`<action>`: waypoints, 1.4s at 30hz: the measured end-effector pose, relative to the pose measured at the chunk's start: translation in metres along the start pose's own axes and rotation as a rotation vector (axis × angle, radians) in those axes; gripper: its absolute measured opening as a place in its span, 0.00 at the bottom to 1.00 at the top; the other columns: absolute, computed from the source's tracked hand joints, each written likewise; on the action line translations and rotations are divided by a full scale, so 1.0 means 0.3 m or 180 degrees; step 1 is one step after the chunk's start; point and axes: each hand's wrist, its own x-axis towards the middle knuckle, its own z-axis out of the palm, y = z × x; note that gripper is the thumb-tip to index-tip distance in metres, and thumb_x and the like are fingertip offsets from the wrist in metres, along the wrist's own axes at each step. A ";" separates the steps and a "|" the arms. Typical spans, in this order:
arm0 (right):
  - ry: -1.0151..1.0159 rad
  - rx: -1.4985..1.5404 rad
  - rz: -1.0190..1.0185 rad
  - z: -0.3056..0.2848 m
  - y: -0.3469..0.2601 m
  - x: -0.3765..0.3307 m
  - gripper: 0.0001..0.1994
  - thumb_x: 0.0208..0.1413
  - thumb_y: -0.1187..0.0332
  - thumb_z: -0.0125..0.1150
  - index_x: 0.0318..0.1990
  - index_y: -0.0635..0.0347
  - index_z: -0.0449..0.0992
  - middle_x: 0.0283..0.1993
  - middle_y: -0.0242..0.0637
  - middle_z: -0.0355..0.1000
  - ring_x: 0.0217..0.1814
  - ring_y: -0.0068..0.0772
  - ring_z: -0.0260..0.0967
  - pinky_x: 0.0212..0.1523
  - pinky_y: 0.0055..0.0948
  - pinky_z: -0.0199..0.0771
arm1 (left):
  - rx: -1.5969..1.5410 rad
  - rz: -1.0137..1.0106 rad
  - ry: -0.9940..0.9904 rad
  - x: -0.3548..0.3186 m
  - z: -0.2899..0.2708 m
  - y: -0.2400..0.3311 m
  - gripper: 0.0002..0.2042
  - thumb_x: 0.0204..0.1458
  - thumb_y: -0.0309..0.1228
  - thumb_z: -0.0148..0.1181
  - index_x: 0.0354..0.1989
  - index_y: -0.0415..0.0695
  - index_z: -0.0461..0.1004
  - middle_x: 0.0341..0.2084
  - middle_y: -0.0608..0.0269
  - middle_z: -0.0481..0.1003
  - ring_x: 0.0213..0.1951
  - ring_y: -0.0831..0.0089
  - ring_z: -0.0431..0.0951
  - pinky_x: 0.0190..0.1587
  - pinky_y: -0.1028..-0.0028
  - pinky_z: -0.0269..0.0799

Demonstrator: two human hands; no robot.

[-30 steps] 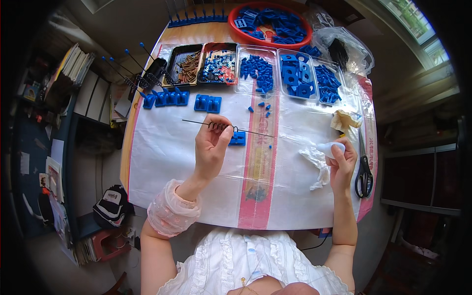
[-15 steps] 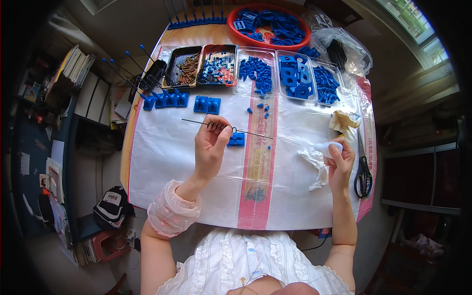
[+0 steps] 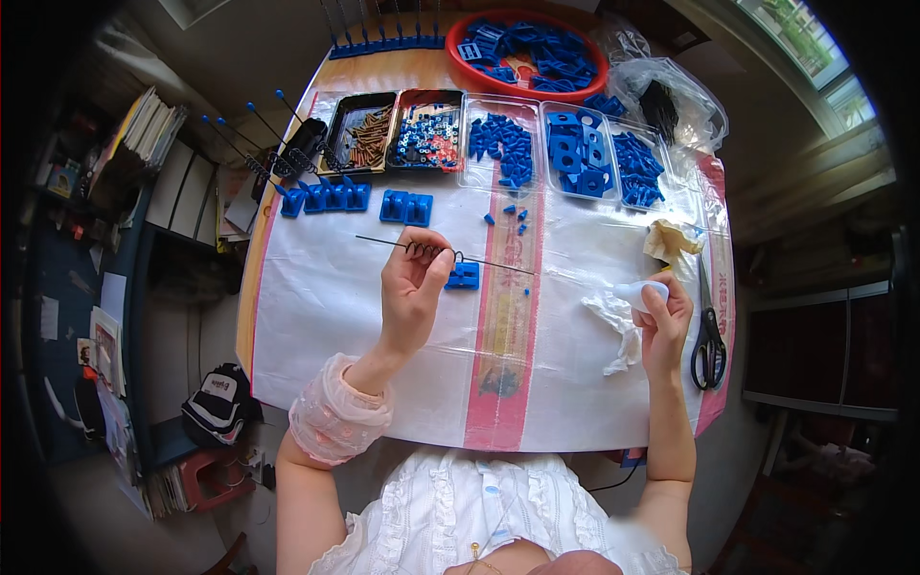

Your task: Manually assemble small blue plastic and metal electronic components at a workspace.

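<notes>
My left hand [image 3: 412, 292] pinches a black coiled spring wire [image 3: 496, 264], whose straight ends stick out to both sides. Just beneath the wire a blue plastic base [image 3: 466, 278] lies on the sheet, partly behind my left fingers. On the right, my right hand [image 3: 665, 321] is closed around a small whitish squeeze bottle [image 3: 632, 293], its narrower end pointing left. Crumpled white tissue [image 3: 618, 335] lies beside the bottle. Farther left stand a pair of blue bases [image 3: 405, 207] and a row of similar blue bases [image 3: 331, 195].
Trays of brown screws [image 3: 369, 139], small nuts [image 3: 427, 129] and blue parts [image 3: 501, 144] line the back, before a red basin [image 3: 456, 72]. Black scissors [image 3: 708, 359] lie at the right edge, near crumpled brownish paper [image 3: 671, 240]. Ball-tipped rods [image 3: 264, 123] rise at the left.
</notes>
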 end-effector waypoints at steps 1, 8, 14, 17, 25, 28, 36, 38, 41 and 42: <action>0.0006 -0.0004 -0.0003 0.000 0.002 0.000 0.06 0.60 0.71 0.61 0.33 0.58 0.70 0.22 0.21 0.61 0.20 0.09 0.49 0.21 0.18 0.43 | 0.0000 -0.0001 0.0002 0.000 0.001 0.001 0.03 0.63 0.24 0.55 0.42 0.40 0.69 0.33 0.70 0.69 0.36 0.86 0.67 0.41 0.83 0.65; 0.0038 -0.0055 -0.0001 0.002 0.004 0.000 0.07 0.60 0.67 0.62 0.34 0.57 0.71 0.21 0.21 0.60 0.20 0.09 0.47 0.21 0.17 0.43 | 0.0013 -0.0010 0.0009 -0.001 0.000 0.001 0.03 0.63 0.24 0.55 0.42 0.40 0.69 0.34 0.70 0.69 0.36 0.85 0.68 0.41 0.83 0.66; -0.0111 0.0577 0.0013 -0.031 0.012 0.009 0.08 0.63 0.65 0.61 0.38 0.58 0.71 0.23 0.22 0.61 0.20 0.10 0.48 0.22 0.18 0.46 | 0.0160 0.0149 -0.0025 -0.003 0.002 0.009 0.04 0.62 0.22 0.55 0.42 0.39 0.69 0.35 0.69 0.70 0.36 0.85 0.68 0.41 0.83 0.66; -0.0192 0.1099 0.0111 -0.033 0.008 0.018 0.09 0.65 0.64 0.60 0.43 0.59 0.71 0.28 0.25 0.66 0.22 0.12 0.52 0.25 0.18 0.52 | 0.0418 0.0325 -0.0024 -0.007 0.017 0.032 0.04 0.61 0.21 0.56 0.41 0.39 0.69 0.34 0.68 0.71 0.35 0.85 0.69 0.40 0.82 0.67; -0.0542 0.1489 0.0109 -0.039 0.005 0.032 0.14 0.63 0.66 0.63 0.52 0.59 0.72 0.41 0.37 0.76 0.43 0.24 0.72 0.45 0.24 0.70 | 0.2068 0.1038 -0.0553 -0.014 0.056 0.213 0.06 0.54 0.18 0.61 0.37 0.38 0.71 0.27 0.64 0.71 0.29 0.79 0.71 0.34 0.79 0.68; -0.0487 0.1200 0.0055 -0.033 -0.019 0.021 0.13 0.60 0.71 0.65 0.50 0.60 0.71 0.42 0.40 0.77 0.49 0.27 0.74 0.49 0.26 0.72 | 0.2206 0.1238 -0.0596 0.016 0.073 0.259 0.06 0.52 0.18 0.62 0.35 0.37 0.71 0.24 0.63 0.71 0.25 0.77 0.72 0.31 0.77 0.69; -0.0379 0.0028 0.0105 -0.021 -0.142 0.005 0.12 0.56 0.79 0.65 0.46 0.60 0.72 0.47 0.42 0.78 0.49 0.28 0.75 0.54 0.28 0.72 | 0.2546 0.1360 -0.1211 0.108 0.149 0.339 0.06 0.53 0.21 0.64 0.36 0.38 0.72 0.25 0.61 0.75 0.27 0.73 0.75 0.31 0.75 0.72; -0.0254 -0.0176 0.0042 -0.015 -0.151 0.006 0.12 0.55 0.78 0.66 0.45 0.60 0.73 0.44 0.38 0.79 0.46 0.25 0.75 0.53 0.25 0.72 | 0.2652 0.1339 -0.1334 0.124 0.167 0.347 0.06 0.54 0.22 0.63 0.36 0.38 0.72 0.26 0.60 0.75 0.27 0.73 0.75 0.32 0.75 0.72; -0.0188 -0.0476 0.0006 -0.011 -0.149 0.027 0.10 0.54 0.77 0.68 0.43 0.60 0.75 0.41 0.33 0.78 0.43 0.20 0.74 0.50 0.21 0.72 | 0.2777 0.1225 -0.1436 0.140 0.185 0.352 0.06 0.55 0.23 0.63 0.35 0.37 0.71 0.25 0.60 0.74 0.26 0.73 0.75 0.31 0.75 0.72; -0.0184 -0.0575 0.0003 -0.012 -0.142 0.041 0.10 0.54 0.76 0.69 0.42 0.60 0.76 0.40 0.31 0.78 0.42 0.18 0.73 0.49 0.20 0.71 | 0.2766 0.1195 -0.1473 0.144 0.192 0.354 0.06 0.55 0.24 0.62 0.35 0.37 0.71 0.26 0.60 0.74 0.26 0.73 0.75 0.32 0.75 0.72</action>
